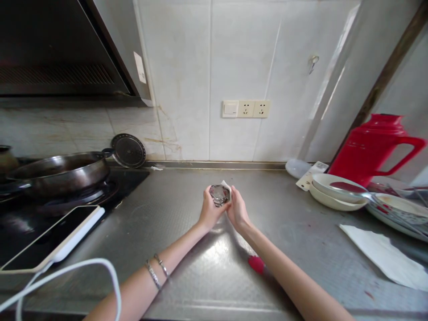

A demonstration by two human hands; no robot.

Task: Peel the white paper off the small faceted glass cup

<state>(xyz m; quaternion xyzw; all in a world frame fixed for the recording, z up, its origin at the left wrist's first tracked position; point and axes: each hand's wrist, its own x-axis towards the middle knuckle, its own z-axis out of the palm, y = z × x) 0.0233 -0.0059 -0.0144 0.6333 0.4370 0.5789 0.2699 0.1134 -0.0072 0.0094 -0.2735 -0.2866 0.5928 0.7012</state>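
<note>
At the middle of the steel counter, my left hand (211,210) is wrapped round a small clear glass (219,195), its open rim tilted toward me. My right hand (238,209) presses against the glass's right side, with a piece of white paper towel (226,186) between its fingers and the glass. The two hands meet at the thumbs. Partly hidden beneath my right forearm lies a red-ended object (256,264), whose kind I cannot make out.
A phone (50,240) with a white cable (83,263) lies at the left, beside a pan (67,171) on the stove. On the right stand a red thermos jug (374,147), stacked bowls (337,200) and plates (401,214). A white paper sheet (384,256) lies in front of them.
</note>
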